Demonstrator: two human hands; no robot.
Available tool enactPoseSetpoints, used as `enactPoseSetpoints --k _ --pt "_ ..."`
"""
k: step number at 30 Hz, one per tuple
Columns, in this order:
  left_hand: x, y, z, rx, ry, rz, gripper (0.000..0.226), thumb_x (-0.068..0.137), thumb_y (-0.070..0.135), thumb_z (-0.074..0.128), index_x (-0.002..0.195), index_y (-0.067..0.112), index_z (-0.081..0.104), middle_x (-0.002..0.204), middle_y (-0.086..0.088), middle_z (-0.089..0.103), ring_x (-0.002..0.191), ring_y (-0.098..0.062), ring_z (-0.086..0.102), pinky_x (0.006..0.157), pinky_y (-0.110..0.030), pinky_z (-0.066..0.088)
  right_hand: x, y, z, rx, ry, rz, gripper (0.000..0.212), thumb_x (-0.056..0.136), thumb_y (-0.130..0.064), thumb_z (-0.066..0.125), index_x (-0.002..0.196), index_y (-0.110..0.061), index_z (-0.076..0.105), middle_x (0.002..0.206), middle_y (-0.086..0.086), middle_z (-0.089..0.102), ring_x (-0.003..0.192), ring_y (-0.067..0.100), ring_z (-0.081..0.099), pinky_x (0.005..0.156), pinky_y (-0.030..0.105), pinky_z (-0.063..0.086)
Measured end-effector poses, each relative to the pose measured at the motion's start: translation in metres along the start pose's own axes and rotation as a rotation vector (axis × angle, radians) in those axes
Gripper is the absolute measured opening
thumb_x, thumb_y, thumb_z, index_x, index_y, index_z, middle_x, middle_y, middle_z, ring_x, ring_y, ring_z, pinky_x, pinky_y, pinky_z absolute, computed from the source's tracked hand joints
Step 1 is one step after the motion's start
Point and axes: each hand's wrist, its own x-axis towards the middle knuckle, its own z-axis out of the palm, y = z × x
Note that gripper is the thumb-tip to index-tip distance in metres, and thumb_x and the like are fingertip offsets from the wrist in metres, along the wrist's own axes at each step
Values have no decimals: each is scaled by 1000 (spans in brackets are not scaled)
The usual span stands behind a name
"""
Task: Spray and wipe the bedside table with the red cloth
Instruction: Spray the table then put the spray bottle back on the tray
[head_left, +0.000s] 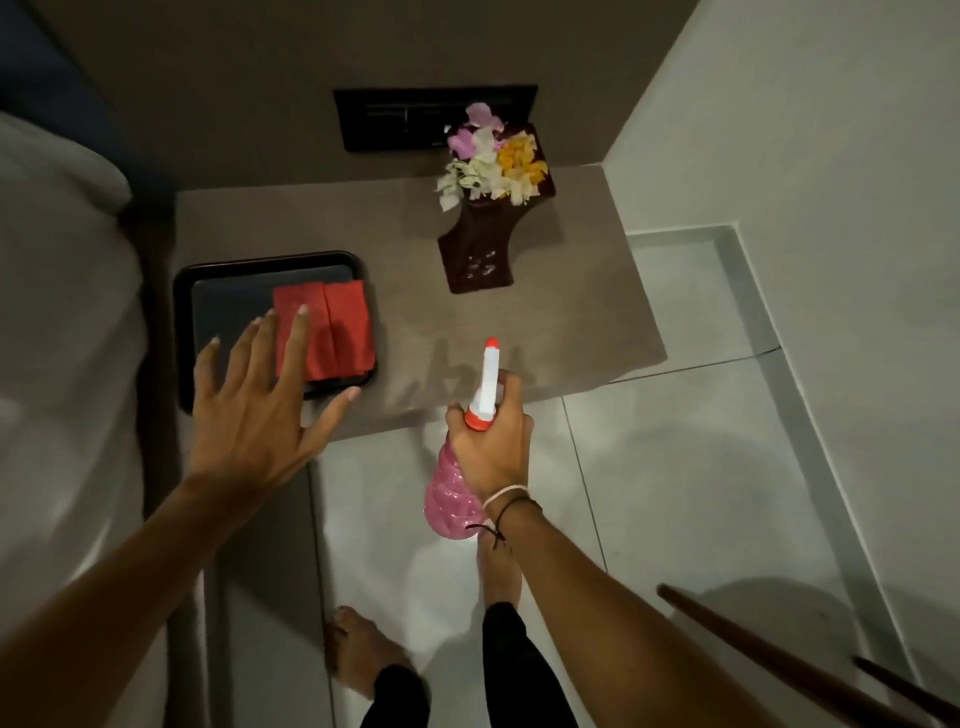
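Your left hand (249, 415), fingers spread and empty, hovers over the black tray's (182, 332) near edge, fingertips over the folded red cloth (337, 327). Your right hand (491, 452) grips the pink spray bottle (452, 493) at the bedside table's (405, 260) front edge; bare tabletop lies ahead, short of the flower vase (483, 249).

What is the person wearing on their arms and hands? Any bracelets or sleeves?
Both forearms are bare, with no sleeves showing. The right hand has two thin bands at the wrist: a pale pinkish one and a dark cord with loose ends hanging. The left hand wears nothing: no ring, watch or glove.
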Motion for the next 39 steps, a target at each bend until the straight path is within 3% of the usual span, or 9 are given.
enactPoseSetpoints --k 3,8,15,19,22,27,30,34,39 --pt "-2 -7 -2 -12 -1 -28 95 89 75 28 163 16 20 161 -26 38 148 -42 40 120 -63 26 1 0 3 -6 -41 -5 40 79 -25 79 110 -25 53 69 -16 56 59 9 64 65 23 62" --pt "-18 -26 -12 -27 5 -123 98 88 76 29 164 17 17 163 -23 36 151 -39 37 121 -62 26 -9 -21 11 33 -94 -145 48 81 -26 78 113 -39 45 64 -17 58 74 -10 63 56 -1 46" --pt "-35 -104 -37 83 97 -196 96 91 78 27 163 14 20 159 -24 43 145 -40 44 120 -59 29 0 -118 71 147 -185 -371 38 87 -34 75 116 -29 51 79 -18 63 73 8 68 65 22 60" --pt "-37 -133 -38 168 117 -161 98 91 79 31 163 13 24 161 -25 41 148 -39 42 124 -58 26 15 -162 126 225 -279 -388 27 87 -40 75 105 -43 56 81 -20 64 85 4 66 79 21 57" --pt "-36 -152 -37 196 118 -115 99 91 80 30 162 11 27 163 -25 37 152 -38 37 125 -60 24 33 -186 172 267 -385 -417 40 86 -40 76 121 -29 60 75 -9 65 70 2 63 73 9 52" --pt "-27 -158 -40 131 129 -129 102 90 82 28 163 10 25 166 -23 32 156 -36 29 125 -60 25 50 -202 231 216 -455 -497 61 85 -35 78 136 -11 54 67 -12 55 62 -2 57 72 9 49" --pt "-24 -162 -40 105 161 -144 102 90 81 33 161 8 28 166 -23 33 156 -35 30 124 -59 27 54 -199 247 180 -500 -508 58 85 -33 78 132 -10 54 69 1 61 62 0 58 70 10 50" --pt "-28 -164 -39 87 142 -156 103 90 81 33 159 5 32 164 -25 36 155 -37 32 124 -59 29 54 -198 250 134 -542 -532 62 78 -43 81 129 -21 52 80 4 70 74 8 67 75 9 51" --pt "-36 -149 -28 51 90 -150 99 91 76 41 152 -2 43 153 -28 50 146 -40 46 122 -55 35 70 -174 212 -22 -630 -518 92 73 -43 86 149 -22 39 121 2 69 118 15 63 107 34 49"
